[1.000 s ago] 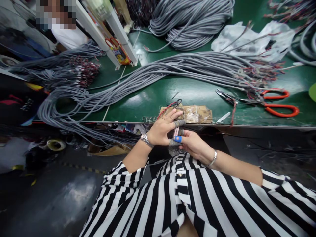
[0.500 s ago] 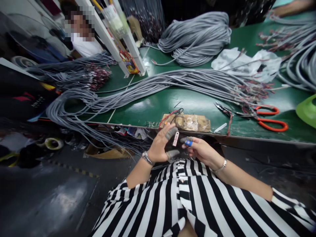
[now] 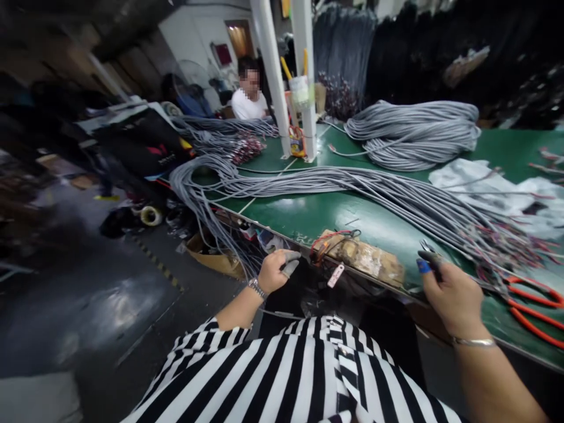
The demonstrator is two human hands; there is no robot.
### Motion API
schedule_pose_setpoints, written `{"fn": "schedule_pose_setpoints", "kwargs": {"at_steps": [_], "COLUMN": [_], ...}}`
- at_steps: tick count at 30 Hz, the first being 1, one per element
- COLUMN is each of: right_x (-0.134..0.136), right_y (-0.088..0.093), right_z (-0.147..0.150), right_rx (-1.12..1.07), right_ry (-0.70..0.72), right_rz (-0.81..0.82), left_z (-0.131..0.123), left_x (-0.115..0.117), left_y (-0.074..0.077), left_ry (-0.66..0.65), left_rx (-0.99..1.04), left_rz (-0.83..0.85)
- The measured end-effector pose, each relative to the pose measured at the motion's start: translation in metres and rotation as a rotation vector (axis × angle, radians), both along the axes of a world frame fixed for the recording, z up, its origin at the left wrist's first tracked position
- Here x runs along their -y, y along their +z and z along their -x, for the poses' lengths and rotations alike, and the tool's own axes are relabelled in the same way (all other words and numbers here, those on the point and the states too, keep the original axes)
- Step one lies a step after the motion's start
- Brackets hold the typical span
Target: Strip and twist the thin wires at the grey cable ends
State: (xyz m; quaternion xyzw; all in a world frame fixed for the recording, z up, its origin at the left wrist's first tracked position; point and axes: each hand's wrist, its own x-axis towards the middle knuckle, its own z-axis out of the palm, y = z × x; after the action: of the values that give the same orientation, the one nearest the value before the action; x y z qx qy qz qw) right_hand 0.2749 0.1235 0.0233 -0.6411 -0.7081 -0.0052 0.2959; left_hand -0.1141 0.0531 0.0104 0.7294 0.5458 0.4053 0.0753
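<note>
My left hand point(image 3: 277, 271) is in front of the bench edge, its grey-covered thumb and finger brought close together. Whatever lies between those fingertips is too small to make out. Over the bench on the right, my right hand point(image 3: 453, 294) has its fingers closed at the small pliers point(image 3: 425, 247); their jaws show beyond the fingers and their handles are hidden. Blue tape wraps one digit of this hand. Between my hands, a cardboard-coloured block point(image 3: 368, 258) with tape and red and black leads sits at the edge. A pale pink tag point(image 3: 336, 275) hangs before it.
Orange-handled scissors point(image 3: 535, 292) lie right of my right hand. A long bundle of grey cables point(image 3: 317, 179) crosses the green bench point(image 3: 304, 217), with stripped ends at right. Behind are a coiled cable heap point(image 3: 414, 132), a plastic bag point(image 3: 484, 182), a white post point(image 3: 308, 88) and a seated person point(image 3: 249, 100).
My hands have moved apart. The right one has reached right and forward to the pliers, while the left one's spread fingers have drawn together. The view has swung left and up.
</note>
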Motion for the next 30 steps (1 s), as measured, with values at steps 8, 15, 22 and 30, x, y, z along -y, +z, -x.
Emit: {"fn": "schedule_pose_setpoints", "kwargs": {"at_steps": [8,15,22,30], "right_x": [-0.023,-0.021,-0.022,-0.019], "right_y": [-0.012,-0.006,-0.005,0.003], "right_z": [-0.004,-0.001,-0.001,-0.002], "right_rx": [0.349,0.253,0.186,0.091], "right_ry": [0.185,0.163,0.159,0.175], "right_rz": [0.086,0.131,0.163,0.178], "left_z": [-0.018,-0.094,-0.143,-0.146], "left_x": [-0.11,-0.231,-0.293,-0.286], "left_y": [0.043,0.076,0.083,0.082], "left_ry": [-0.067,-0.222,-0.179,-0.206], "left_rx": [-0.189,-0.686,-0.973,-1.065], "left_rz": [-0.113,-0.009,0.111,0.218]}}
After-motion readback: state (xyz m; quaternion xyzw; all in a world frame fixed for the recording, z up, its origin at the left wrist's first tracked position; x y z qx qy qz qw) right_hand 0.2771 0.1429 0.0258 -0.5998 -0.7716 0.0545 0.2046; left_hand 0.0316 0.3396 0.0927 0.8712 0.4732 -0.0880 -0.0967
